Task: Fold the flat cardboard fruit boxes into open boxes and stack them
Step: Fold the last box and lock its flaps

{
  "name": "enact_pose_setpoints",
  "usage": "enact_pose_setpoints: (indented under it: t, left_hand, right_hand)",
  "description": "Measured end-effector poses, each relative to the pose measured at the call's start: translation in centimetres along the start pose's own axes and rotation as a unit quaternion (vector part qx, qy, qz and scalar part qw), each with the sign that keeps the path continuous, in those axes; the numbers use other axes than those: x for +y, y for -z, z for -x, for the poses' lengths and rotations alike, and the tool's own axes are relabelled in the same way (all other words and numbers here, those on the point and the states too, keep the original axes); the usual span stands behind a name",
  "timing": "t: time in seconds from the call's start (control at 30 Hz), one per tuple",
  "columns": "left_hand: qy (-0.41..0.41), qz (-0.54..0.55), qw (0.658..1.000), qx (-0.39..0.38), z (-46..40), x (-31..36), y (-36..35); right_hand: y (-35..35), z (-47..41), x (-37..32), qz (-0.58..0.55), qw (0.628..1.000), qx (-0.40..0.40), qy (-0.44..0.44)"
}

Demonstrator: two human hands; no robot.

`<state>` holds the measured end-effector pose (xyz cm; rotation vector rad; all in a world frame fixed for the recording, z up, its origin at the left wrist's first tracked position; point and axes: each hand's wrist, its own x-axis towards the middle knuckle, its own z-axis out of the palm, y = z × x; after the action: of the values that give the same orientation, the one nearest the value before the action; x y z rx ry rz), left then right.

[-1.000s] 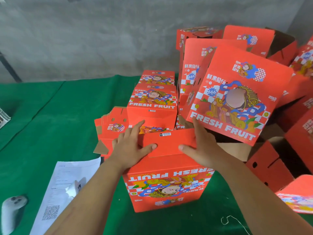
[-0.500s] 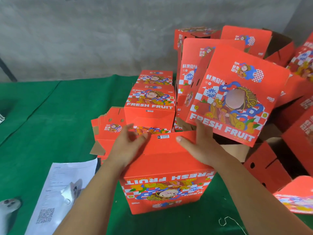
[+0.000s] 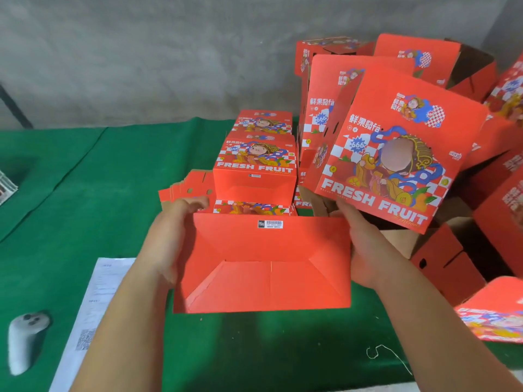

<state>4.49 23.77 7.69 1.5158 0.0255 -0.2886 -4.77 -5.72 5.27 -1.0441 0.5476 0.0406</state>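
Box in hand: I hold the red box (image 3: 263,264) between both hands above the green bench (image 3: 85,199), its folded plain bottom turned up toward me, barcode label near the far edge.
Left hand: my left hand (image 3: 167,239) lies along the box's left side; its fingers (image 3: 195,202) curl over the far left corner, gripping it.
Right hand: my right hand (image 3: 365,250) lies against the right side, palm on the cardboard, fingers fairly straight and close together, tips at the far right corner.
Folded boxes: a stack of folded boxes (image 3: 254,165) stands just beyond the held box; a loose heap of boxes (image 3: 396,142) leans at the right.
Flat blanks: flat cardboard (image 3: 189,188) lies beside the stack, partly behind my left hand.
Other: a paper sheet (image 3: 93,306) and a white controller (image 3: 25,340) lie at near left.
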Motion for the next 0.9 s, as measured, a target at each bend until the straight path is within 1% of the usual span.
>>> enact_pose_setpoints:
  t: [0.03,0.1,0.13,0.17,0.2,0.23,0.27,0.3,0.33,0.37,0.4,0.43,0.5,0.6,0.63,0.7,0.77,0.8,0.83,0.9]
  left_hand:
    - [-0.047,0.035,0.998,0.012,0.8,0.1,-0.1]
    - [-0.169,0.104,0.980,-0.006,2.3,-1.0,0.9]
    - [-0.203,0.127,0.971,-0.006,2.8,-2.0,1.3]
    - [-0.206,0.152,0.967,-0.001,3.2,-2.6,1.7]
    - [-0.181,0.177,0.967,0.020,3.0,-2.8,2.0]
    - [-0.112,0.211,0.970,0.040,2.8,-3.2,2.7]
    - [0.000,0.247,0.969,0.025,2.4,-3.5,3.4]
    - [0.116,0.250,0.961,-0.025,2.4,-3.7,3.9]
    - [0.195,0.236,0.948,-0.087,2.7,-3.9,4.3]
    - [0.233,0.233,0.936,-0.124,2.8,-4.6,4.7]
    - [0.250,0.233,0.931,-0.129,3.0,-5.2,5.0]
    - [0.255,0.238,0.930,-0.114,3.2,-5.9,5.0]
    - [0.221,0.246,0.942,-0.063,3.3,-6.8,4.9]
    - [0.114,0.205,0.972,0.012,2.6,-6.4,4.1]
    - [0.084,0.195,0.976,0.039,2.3,-5.8,3.7]
    - [0.051,0.197,0.975,0.089,1.8,-4.5,3.3]
    - [0.044,0.218,0.971,0.092,1.3,-3.4,3.8]
    - [0.038,0.231,0.969,0.083,1.1,-3.1,4.1]
    - [0.018,0.222,0.972,0.074,0.6,-3.2,4.7]
    - [-0.030,0.131,0.990,0.027,-0.3,-3.1,5.3]
  right_hand:
    - [-0.2,0.3,0.2,-0.031,0.999,-0.016,-0.024]
    - [-0.4,0.9,0.9,-0.032,0.995,-0.046,-0.083]
    - [-0.5,1.1,1.3,-0.023,0.993,-0.052,-0.100]
    - [-0.7,1.5,1.7,-0.013,0.993,-0.057,-0.103]
    - [-0.8,1.7,2.0,-0.002,0.994,-0.065,-0.091]
    - [-1.0,1.8,2.2,0.012,0.994,-0.080,-0.071]
    - [-1.1,1.8,2.3,0.031,0.993,-0.105,-0.045]
    - [-1.3,1.9,2.3,0.050,0.989,-0.139,-0.018]
    - [-1.4,1.8,2.2,0.067,0.982,-0.175,0.005]
    - [-1.6,1.8,2.0,0.085,0.976,-0.201,0.021]
    - [-1.6,1.8,1.8,0.104,0.970,-0.216,0.032]
    - [-1.6,1.7,1.7,0.123,0.967,-0.219,0.041]
    - [-1.8,1.5,1.8,0.156,0.967,-0.188,0.068]
    - [-2.6,0.6,2.1,0.214,0.961,-0.096,0.147]
    - [-3.1,0.3,2.2,0.226,0.957,-0.076,0.162]
    - [-3.8,-0.2,2.4,0.256,0.949,-0.064,0.174]
    - [-4.2,-0.7,2.7,0.273,0.942,-0.057,0.187]
    - [-4.3,-0.8,2.8,0.259,0.945,-0.049,0.192]
    - [-4.4,-1.0,2.8,0.239,0.950,-0.038,0.195]
    - [-4.6,-1.7,2.7,0.221,0.952,-0.014,0.212]
